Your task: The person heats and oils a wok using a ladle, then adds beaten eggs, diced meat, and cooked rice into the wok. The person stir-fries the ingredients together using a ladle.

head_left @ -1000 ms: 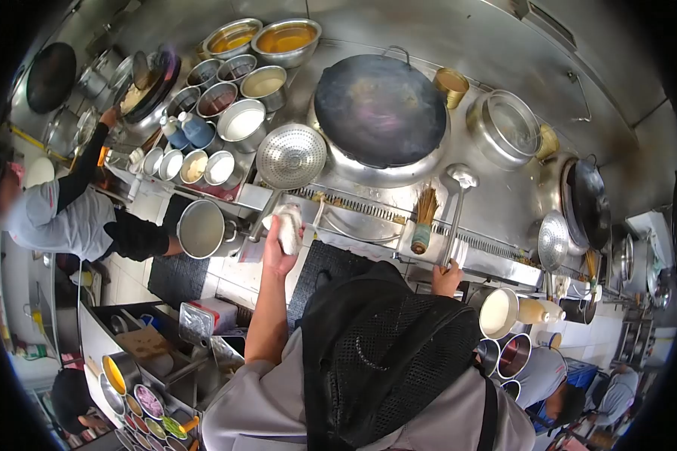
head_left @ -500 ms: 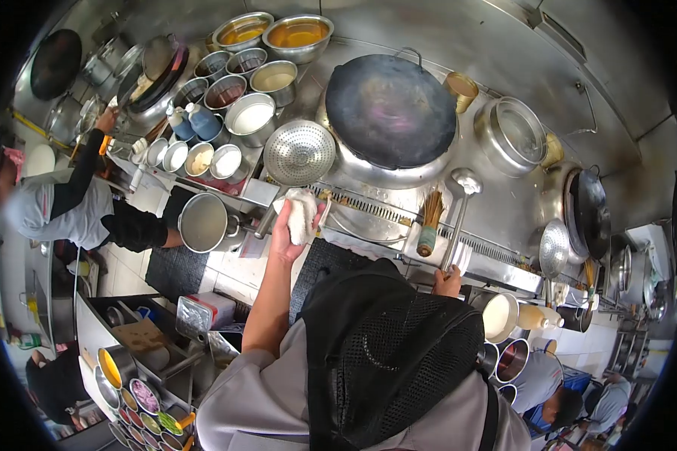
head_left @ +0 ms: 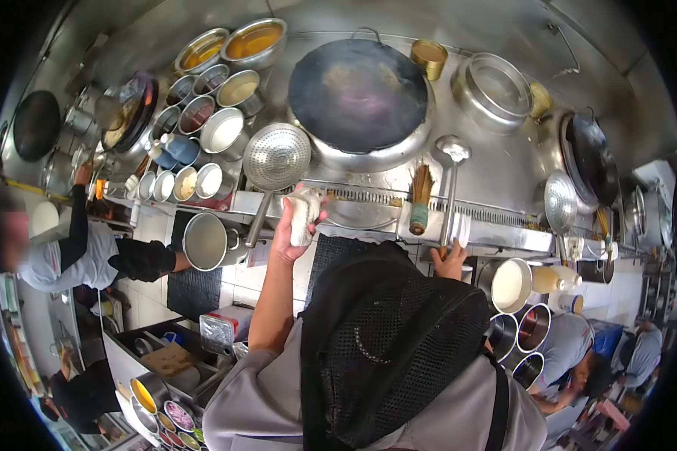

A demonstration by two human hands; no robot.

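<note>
My left hand [head_left: 284, 239] is closed round a folded white cloth [head_left: 303, 215], held up in front of the stove edge. Just beyond it rests a perforated strainer [head_left: 277, 156], its handle pointing toward me. My right hand [head_left: 450, 263] is at the handle end of a steel ladle [head_left: 453, 149], its fingers spread rather than wrapped round the handle. The ladle lies across the stove's front edge. Left of it lies a bamboo wok brush [head_left: 421, 197] with a green-bound grip. A dark wok [head_left: 359, 94] sits on the burner ahead.
Sauce pots [head_left: 223, 131] and two bowls of amber liquid [head_left: 254, 41] stand on the left. A large pot [head_left: 204, 240] juts out below them. Right are nested steel pots [head_left: 496, 90], a second wok [head_left: 594, 158] and another strainer [head_left: 560, 201]. A co-worker [head_left: 71, 252] stands at left.
My right hand has loosened from the ladle handle and its fingers have spread. My left hand keeps the cloth. The camera view has turned and shifted slightly.
</note>
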